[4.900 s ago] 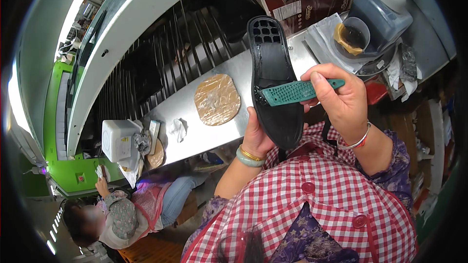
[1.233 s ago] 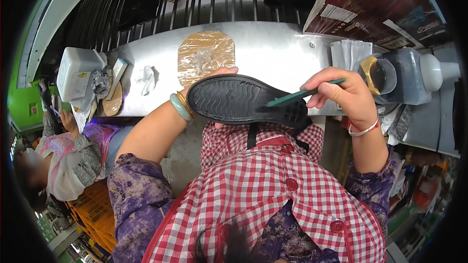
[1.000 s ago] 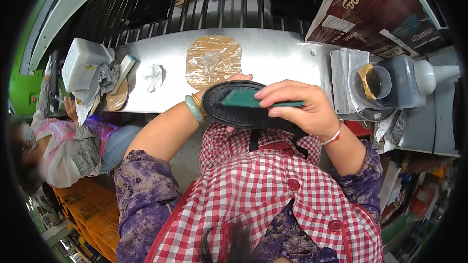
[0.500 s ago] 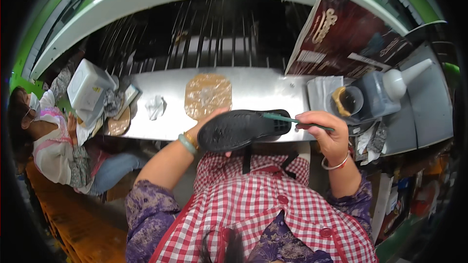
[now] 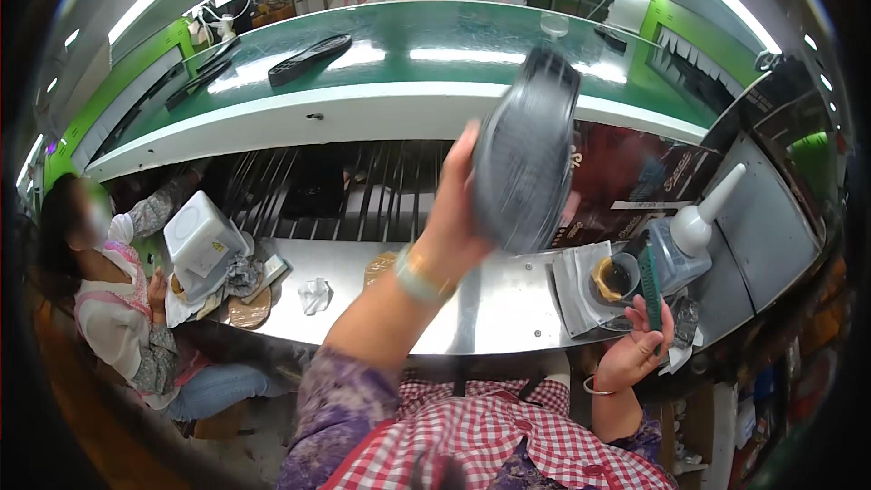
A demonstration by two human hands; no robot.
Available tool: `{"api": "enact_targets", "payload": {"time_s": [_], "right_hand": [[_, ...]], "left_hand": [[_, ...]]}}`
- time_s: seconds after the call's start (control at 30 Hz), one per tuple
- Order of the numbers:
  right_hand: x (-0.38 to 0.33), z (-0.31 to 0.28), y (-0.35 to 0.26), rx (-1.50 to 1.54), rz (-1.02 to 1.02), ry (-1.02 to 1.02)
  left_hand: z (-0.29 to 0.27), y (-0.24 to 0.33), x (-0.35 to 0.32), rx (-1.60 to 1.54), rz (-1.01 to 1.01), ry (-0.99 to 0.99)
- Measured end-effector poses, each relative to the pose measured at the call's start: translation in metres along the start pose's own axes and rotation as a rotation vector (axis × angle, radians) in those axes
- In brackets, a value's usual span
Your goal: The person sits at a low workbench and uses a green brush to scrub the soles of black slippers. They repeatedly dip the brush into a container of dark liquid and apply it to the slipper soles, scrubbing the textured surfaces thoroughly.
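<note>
The left hand (image 5: 454,218) lifts a black shoe sole (image 5: 524,150) above the steel tabletop (image 5: 490,308), its grip closed on the sole's near edge; motion blurs the tread. The right hand (image 5: 635,354) clasps a green brush (image 5: 650,286) upright, bristles probably facing away. A dark brown carton (image 5: 635,186) with pale labels stands behind, partly hidden by the sole, beside a white nozzle bottle (image 5: 694,236).

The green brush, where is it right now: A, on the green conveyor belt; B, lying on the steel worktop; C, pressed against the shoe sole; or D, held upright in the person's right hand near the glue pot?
D: the green brush stands upright in the right hand, beside the glue pot, while the left hand lifts the shoe sole well apart from it.
</note>
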State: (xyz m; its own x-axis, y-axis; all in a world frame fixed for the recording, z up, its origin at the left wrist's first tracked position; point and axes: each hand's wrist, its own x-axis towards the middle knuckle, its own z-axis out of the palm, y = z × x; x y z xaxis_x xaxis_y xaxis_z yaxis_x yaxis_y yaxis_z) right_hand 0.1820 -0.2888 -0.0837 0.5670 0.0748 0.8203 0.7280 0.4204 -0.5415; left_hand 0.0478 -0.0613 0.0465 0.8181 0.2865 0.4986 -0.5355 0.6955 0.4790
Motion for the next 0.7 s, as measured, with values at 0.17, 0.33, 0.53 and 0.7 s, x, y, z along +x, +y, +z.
{"api": "enact_targets", "payload": {"time_s": [0.17,0.33,0.53,0.7], "right_hand": [[-0.003,-0.002,-0.014,-0.014,-0.026,-0.018],[-0.02,-0.019,-0.015,-0.076,0.094,-0.125],[-0.014,-0.017,-0.008,0.033,0.282,-0.115],[0.008,-0.036,-0.008,0.013,0.33,-0.018]], "left_hand": [[-0.017,-0.001,0.111,0.019,0.287,0.414],[-0.087,-0.103,-0.017,1.071,0.154,0.355],[-0.13,-0.093,-0.148,1.776,0.187,0.505],[-0.165,-0.028,-0.218,2.001,0.089,0.72]]}}
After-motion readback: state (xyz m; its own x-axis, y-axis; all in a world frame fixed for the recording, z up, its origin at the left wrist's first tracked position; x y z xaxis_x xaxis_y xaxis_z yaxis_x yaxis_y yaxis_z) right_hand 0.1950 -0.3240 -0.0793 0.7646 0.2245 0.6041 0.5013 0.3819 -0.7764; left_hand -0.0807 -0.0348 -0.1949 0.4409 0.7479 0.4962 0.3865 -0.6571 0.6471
